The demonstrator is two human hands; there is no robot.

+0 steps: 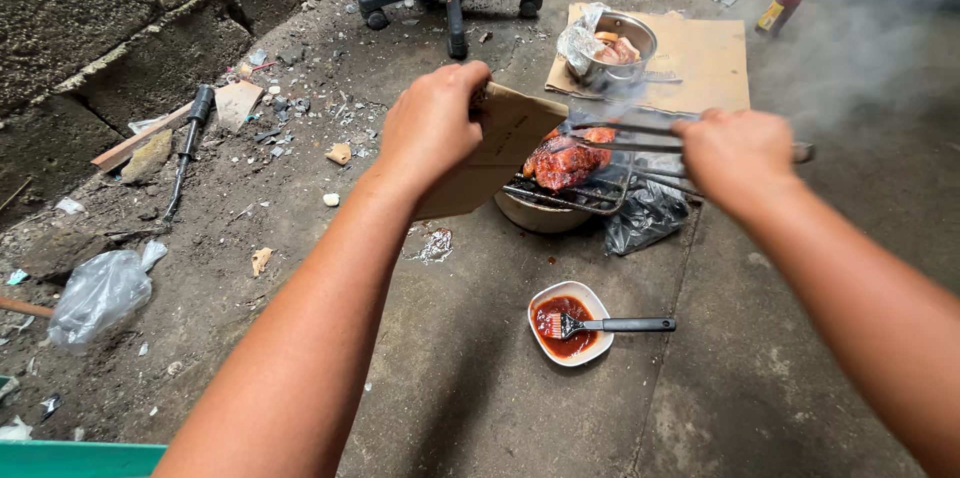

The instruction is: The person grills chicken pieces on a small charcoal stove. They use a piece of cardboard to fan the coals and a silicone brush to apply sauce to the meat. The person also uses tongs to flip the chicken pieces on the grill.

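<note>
Brown cardboard sheet (500,153), gripped tight by the left hand (432,128), angles beside red glazed meat (567,162); right hand (737,153) clamps metal tongs (625,136) above.

Single head cam, worn high, tilted down-fwd over both arms at the concrete floor (480,368); near range, no 2nd view.

The flat brown cardboard sheet (495,153) looks matt and papery. The long metal tongs (630,136) gleam dully over a wire grill grate (580,196). The glazed red meat (565,163) shines wetly. The grey concrete floor (480,368) is rough.
</note>
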